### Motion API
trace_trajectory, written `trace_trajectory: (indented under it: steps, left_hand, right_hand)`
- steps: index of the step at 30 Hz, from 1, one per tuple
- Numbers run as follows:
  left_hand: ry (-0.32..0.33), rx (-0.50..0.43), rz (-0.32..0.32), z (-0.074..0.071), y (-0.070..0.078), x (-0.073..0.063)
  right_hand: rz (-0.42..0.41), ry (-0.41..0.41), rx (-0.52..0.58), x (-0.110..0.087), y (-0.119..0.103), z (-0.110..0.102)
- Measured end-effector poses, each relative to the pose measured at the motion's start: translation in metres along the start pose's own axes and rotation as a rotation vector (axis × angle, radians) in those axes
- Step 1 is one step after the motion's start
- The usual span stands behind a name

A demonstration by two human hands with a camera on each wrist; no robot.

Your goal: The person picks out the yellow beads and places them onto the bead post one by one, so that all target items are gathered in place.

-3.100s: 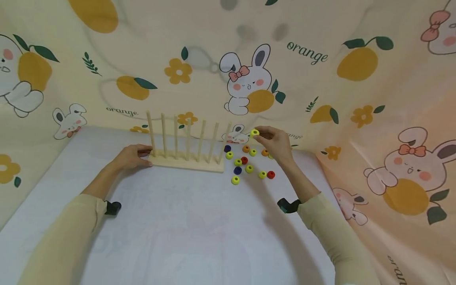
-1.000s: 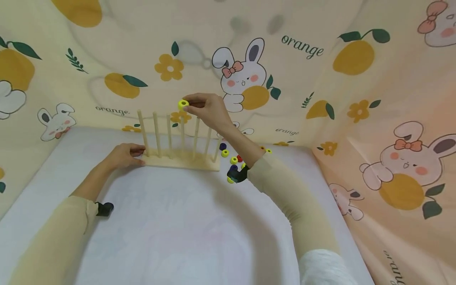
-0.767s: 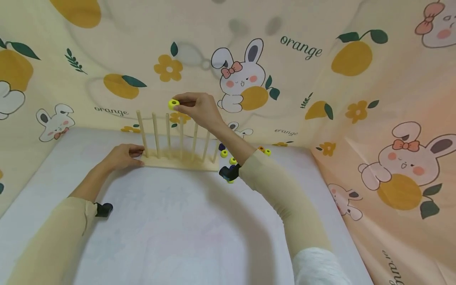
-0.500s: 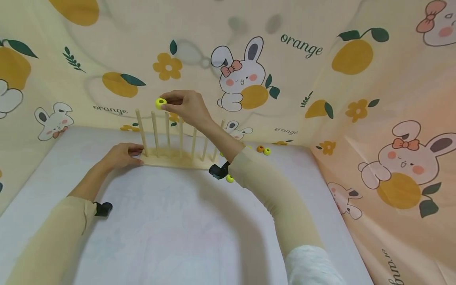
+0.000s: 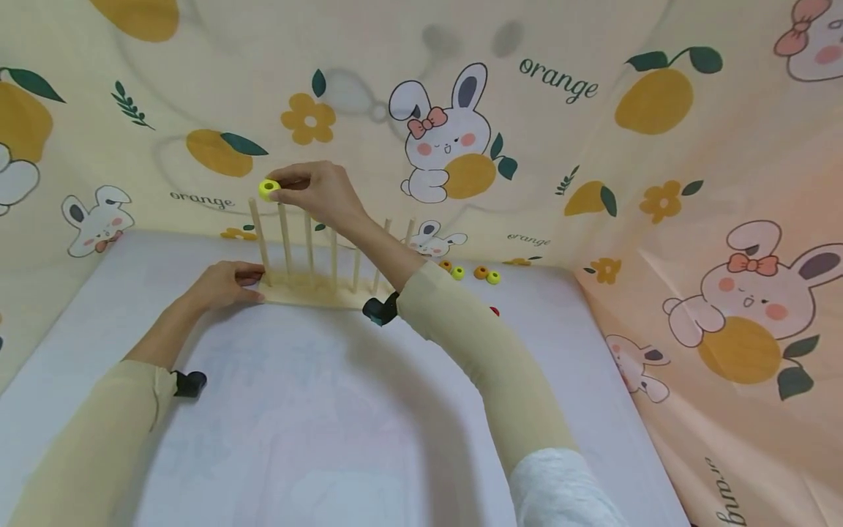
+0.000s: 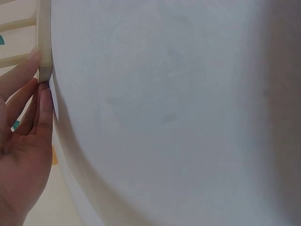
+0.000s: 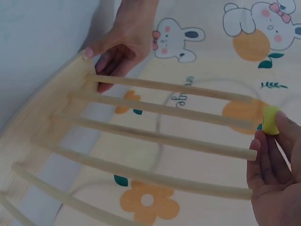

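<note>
"As the right hand reaches across, what are its fingers doing?"

"Clamped on a round, bright yellow bead, pinched at the fingertips, its dark hole showing to the head camera."

"Is it resting on anything?"

"No, it's in the air near the tops of two slim, pale wooden rods: the leftmost peg and the second peg. It isn't threaded on either."

"So what has just changed?"

"Half a second ago it was between the tops of the second and third pegs. Now it's one gap further left, at much the same height. I'd judge the carry well along, but whether the hole lines up with a peg tip, I can't tell."

"And the left hand?"

"Thumb and fingers grip the left end of the flat, pale wooden base, where seven pegs stand in a row. That grip hasn't shifted, so the base seems well steadied."

"Farther out?"

"Past the right forearm, on the white tabletop, lie two small round orange beads, two loose yellow beads and part of a red bead. Behind hangs a cream cloth printed with rabbits and oranges."
</note>
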State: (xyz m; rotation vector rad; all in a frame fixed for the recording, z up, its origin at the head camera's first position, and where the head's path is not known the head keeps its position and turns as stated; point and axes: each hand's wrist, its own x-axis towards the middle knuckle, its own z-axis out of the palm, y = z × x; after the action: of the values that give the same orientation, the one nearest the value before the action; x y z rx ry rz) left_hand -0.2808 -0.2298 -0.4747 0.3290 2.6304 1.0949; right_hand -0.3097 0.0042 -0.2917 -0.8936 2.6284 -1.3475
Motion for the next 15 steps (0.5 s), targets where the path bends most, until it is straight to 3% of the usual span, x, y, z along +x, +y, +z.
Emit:
trace_trajectory:
  steps: [15]
  left_hand:
    - [-0.034,-0.06,0.008,-0.003,-0.011,0.002]
  right_hand:
    - [0.051,-0.076,-0.08,0.016,-0.008,0.016]
